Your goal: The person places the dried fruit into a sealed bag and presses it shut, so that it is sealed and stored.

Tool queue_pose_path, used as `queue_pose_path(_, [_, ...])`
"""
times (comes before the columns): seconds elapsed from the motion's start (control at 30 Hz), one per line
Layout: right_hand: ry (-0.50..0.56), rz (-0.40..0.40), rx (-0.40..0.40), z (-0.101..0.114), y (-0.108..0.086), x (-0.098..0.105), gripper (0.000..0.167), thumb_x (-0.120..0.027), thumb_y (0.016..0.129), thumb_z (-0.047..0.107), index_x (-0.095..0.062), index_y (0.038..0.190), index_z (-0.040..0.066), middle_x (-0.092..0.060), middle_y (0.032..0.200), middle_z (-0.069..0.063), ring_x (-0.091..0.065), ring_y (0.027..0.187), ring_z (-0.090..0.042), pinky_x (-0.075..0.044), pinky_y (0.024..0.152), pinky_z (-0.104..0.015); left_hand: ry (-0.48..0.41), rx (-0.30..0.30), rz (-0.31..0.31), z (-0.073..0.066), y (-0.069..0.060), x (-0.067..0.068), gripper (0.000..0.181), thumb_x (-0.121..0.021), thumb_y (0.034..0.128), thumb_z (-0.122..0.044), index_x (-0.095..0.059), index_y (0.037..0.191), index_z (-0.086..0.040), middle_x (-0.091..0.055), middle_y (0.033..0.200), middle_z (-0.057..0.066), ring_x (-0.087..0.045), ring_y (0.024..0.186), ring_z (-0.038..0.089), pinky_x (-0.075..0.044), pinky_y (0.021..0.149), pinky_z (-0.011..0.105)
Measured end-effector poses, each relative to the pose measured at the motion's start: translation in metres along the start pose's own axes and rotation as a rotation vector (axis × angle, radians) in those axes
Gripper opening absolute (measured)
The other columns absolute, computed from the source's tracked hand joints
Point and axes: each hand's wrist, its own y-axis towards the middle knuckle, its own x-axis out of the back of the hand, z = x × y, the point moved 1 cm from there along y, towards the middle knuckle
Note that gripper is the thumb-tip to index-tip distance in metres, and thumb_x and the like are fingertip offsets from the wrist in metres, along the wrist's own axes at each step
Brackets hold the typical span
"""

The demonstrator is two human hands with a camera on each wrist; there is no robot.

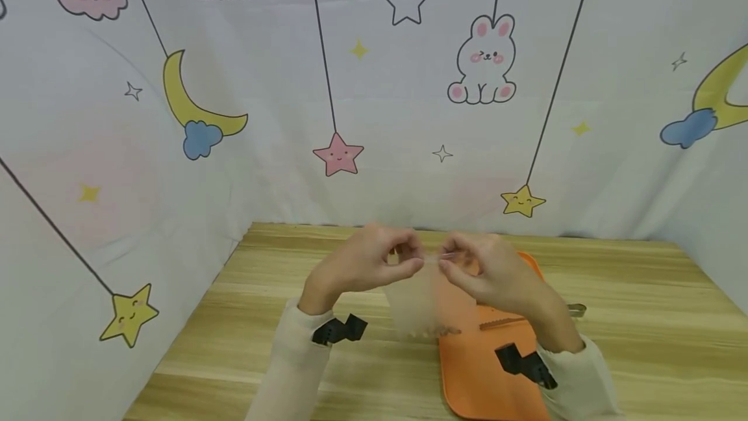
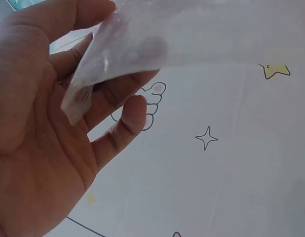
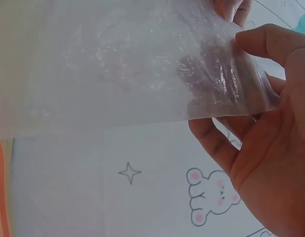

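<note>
A translucent plastic bag (image 1: pixel 411 301) hangs by its top edge between my two hands, above the table. My left hand (image 1: pixel 374 262) pinches its upper left part between thumb and fingers. On the other side my right hand (image 1: pixel 499 271) pinches the upper right part, close to the left hand. Several small brownish pieces (image 1: pixel 435 331) show along the bag's bottom; their kind is too blurred to tell. In the left wrist view, a corner of the bag (image 2: pixel 128 49) droops over my fingers. The right wrist view shows the bag's wrinkled film (image 3: pixel 118 74) stretching away from my thumb.
An orange tray (image 1: pixel 467 382) lies on the wood-grain table (image 1: pixel 234 343), partly under the bag and right arm. A metal tool with a serrated edge (image 1: pixel 502 322) lies across it, partly hidden by the right wrist. A white printed curtain (image 1: pixel 397 96) stands behind the table.
</note>
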Motion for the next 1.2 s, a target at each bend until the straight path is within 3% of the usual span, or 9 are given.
queue_pose_path(0.13, [-0.025,0.025,-0.026,0.002,0.0002,-0.0008,0.004,-0.065,0.097,0.011,-0.069,0.097,0.011,-0.07,0.09,0.008,-0.063,0.076,-0.003,-0.054,0.064,-0.028,0.038,-0.03,0.012,-0.0007,0.0016,-0.0031,0.006,-0.064,0.0941,-0.007,-0.067,0.089,-0.009,-0.061,0.076,-0.007,-0.056,0.071,0.002,-0.053,0.069,0.028])
queue_pose_path(0.33, [-0.063,0.018,0.02,0.0011,0.0016,-0.0048,0.007,-0.068,0.095,0.007,-0.07,0.098,0.012,-0.072,0.09,0.006,-0.063,0.073,-0.002,-0.054,0.063,-0.028,0.055,-0.046,0.012,-0.0023,0.0056,-0.0082,0.005,-0.065,0.094,-0.008,-0.068,0.09,-0.009,-0.063,0.078,-0.006,-0.056,0.07,0.001,-0.049,0.067,0.02])
queue_pose_path(0.5, [-0.072,-0.021,0.071,-0.0001,0.0027,-0.0041,0.007,-0.067,0.094,0.003,-0.069,0.096,0.009,-0.072,0.085,0.005,-0.065,0.072,-0.002,-0.054,0.06,-0.025,-0.006,0.0,0.009,-0.0013,0.0047,-0.0051,0.007,-0.066,0.0965,-0.012,-0.07,0.096,-0.007,-0.068,0.083,-0.004,-0.058,0.071,0.001,-0.051,0.067,0.023])
queue_pose_path(0.67, [-0.028,-0.01,0.045,-0.0003,0.001,0.0001,0.005,-0.063,0.097,0.006,-0.068,0.094,0.007,-0.07,0.083,0.008,-0.066,0.072,-0.003,-0.055,0.062,-0.026,-0.02,0.056,0.021,0.0001,0.0,0.0,0.011,-0.065,0.0974,-0.014,-0.069,0.1,-0.004,-0.069,0.088,0.0,-0.062,0.077,0.005,-0.052,0.074,0.023])
queue_pose_path(1.0, [-0.005,0.024,0.029,0.0015,0.002,-0.0046,0.008,-0.065,0.096,0.005,-0.068,0.098,0.012,-0.071,0.09,0.007,-0.067,0.081,-0.005,-0.055,0.065,-0.028,0.128,-0.098,-0.018,-0.0035,0.0051,-0.007,0.006,-0.066,0.0953,-0.01,-0.07,0.097,-0.008,-0.072,0.088,-0.003,-0.065,0.079,0.003,-0.05,0.077,0.021])
queue_pose_path(1.1, [-0.007,-0.004,0.074,0.0011,0.0026,-0.006,0.008,-0.065,0.096,0.004,-0.068,0.099,0.01,-0.072,0.088,0.004,-0.068,0.077,-0.005,-0.054,0.06,-0.025,0.148,-0.099,-0.031,-0.0045,0.0051,-0.0066,0.005,-0.067,0.095,-0.012,-0.071,0.097,-0.009,-0.073,0.088,-0.004,-0.066,0.08,0.003,-0.049,0.081,0.027])
queue_pose_path(1.2, [-0.008,-0.04,0.129,0.0004,0.0035,-0.006,0.005,-0.063,0.099,0.008,-0.068,0.098,0.008,-0.072,0.085,0.005,-0.066,0.073,-0.003,-0.05,0.056,-0.021,0.091,-0.076,-0.038,-0.0042,0.0043,-0.0047,0.005,-0.068,0.0953,-0.014,-0.071,0.096,-0.009,-0.072,0.088,-0.004,-0.065,0.081,0.004,-0.05,0.082,0.028])
